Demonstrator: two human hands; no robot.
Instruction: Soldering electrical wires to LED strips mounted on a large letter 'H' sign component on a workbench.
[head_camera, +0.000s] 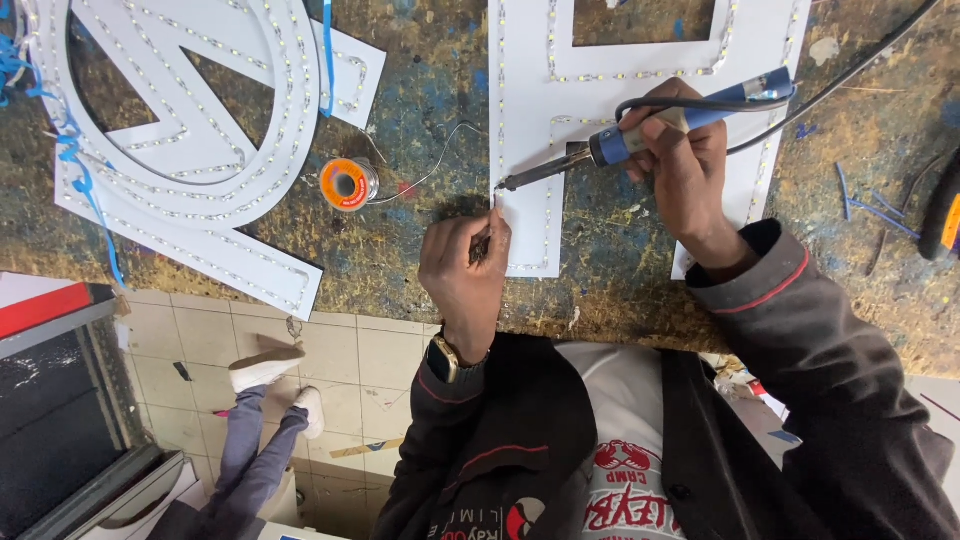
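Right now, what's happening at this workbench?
A person is soldering. The right hand holds a blue-handled soldering iron, its tip at the edge of a white sign letter lined with small lights. The left hand pinches thin solder wire at that spot. An orange solder spool sits on the bench, beside another white lit letter.

Count: 2 hands, left (463, 265) and right (680, 150). 1 soldering iron (650, 125). 1 solder spool (347, 184). 2 white LED letter panels: one (200, 140), other (530, 120). 1 watch (443, 358).
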